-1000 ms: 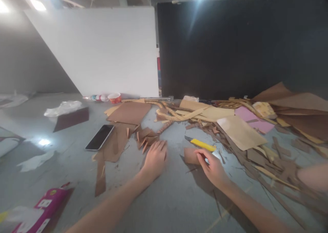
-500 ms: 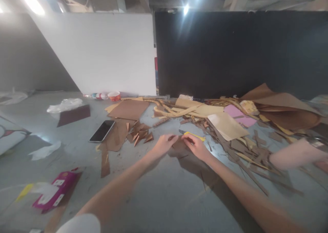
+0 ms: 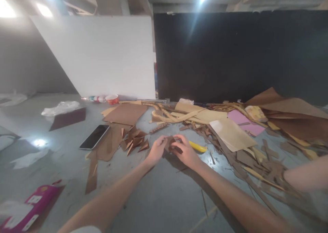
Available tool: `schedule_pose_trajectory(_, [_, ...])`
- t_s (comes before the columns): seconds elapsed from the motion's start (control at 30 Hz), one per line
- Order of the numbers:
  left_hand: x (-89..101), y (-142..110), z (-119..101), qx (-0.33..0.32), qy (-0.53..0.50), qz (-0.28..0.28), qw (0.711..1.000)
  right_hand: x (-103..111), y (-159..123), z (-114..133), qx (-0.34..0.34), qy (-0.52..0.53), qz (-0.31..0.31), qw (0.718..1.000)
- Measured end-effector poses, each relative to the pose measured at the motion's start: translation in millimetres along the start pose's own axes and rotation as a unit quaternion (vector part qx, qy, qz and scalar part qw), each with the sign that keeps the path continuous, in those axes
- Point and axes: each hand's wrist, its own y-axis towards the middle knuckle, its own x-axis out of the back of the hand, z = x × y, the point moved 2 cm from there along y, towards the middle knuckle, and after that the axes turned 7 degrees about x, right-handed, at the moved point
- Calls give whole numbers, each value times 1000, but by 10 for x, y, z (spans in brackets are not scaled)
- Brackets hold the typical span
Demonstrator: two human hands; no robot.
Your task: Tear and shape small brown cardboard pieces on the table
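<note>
One phone [image 3: 94, 137] lies toward the left side of the desk [image 3: 153, 205], then folded brown pieces [image 3: 134, 140]. Short of the far edge, the left hand [image 3: 156, 151] and right hand [image 3: 186, 152] nearly meet, pinching a small brown piece [image 3: 169, 143]; it looks light, stiffish, easily creased, best held by opposite edges. Just right lies a yellow tool [image 3: 198, 147].

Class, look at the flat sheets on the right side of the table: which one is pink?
The pink sheet is beside the pale tan sheet, with a short brown strip on it; the sheets around it are tan or brown.
</note>
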Motion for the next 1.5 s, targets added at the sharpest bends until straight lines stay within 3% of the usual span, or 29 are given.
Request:
schedule_pose_trajectory(0.17, [-43, -71, -69, 27, -29, 91, 995, 60, 11, -31, -33, 18, -41, 998])
schedule_pose_trajectory(0.37, [-71, -109, -116, 1, -27, 139, 990, 103, 29, -17, -63, 42, -50, 996])
schedule_pose_trajectory(0.67, [-44, -41, 4, 53, -118, 98, 987, 133, 58, 16, -71, 34, -77, 994])
schedule_pose_trajectory(0.87, [-72, -53, 17, 34, -128, 65, 989, 109, 27, -7, -175, 82, -110, 975])
schedule_pose_trajectory(1.0, [-101, -80, 2, 17, -84, 68, 994, 104, 41, 7, -187, 76, -47, 978])
schedule_pose_trajectory(1.17, [-78, -92, -20, 34, -53, 63, 996, 150, 68, 32, -182, 72, -43, 980])
schedule_pose_trajectory(1.33, [-33, -82, 11, 32, -26, 36, 999, 135, 68, 59, -170, 96, 21, 981])
schedule_pose_trajectory(1.5, [-36, -59, 32, 56, -85, 22, 995, 116, 28, -11, -181, 143, -46, 972])
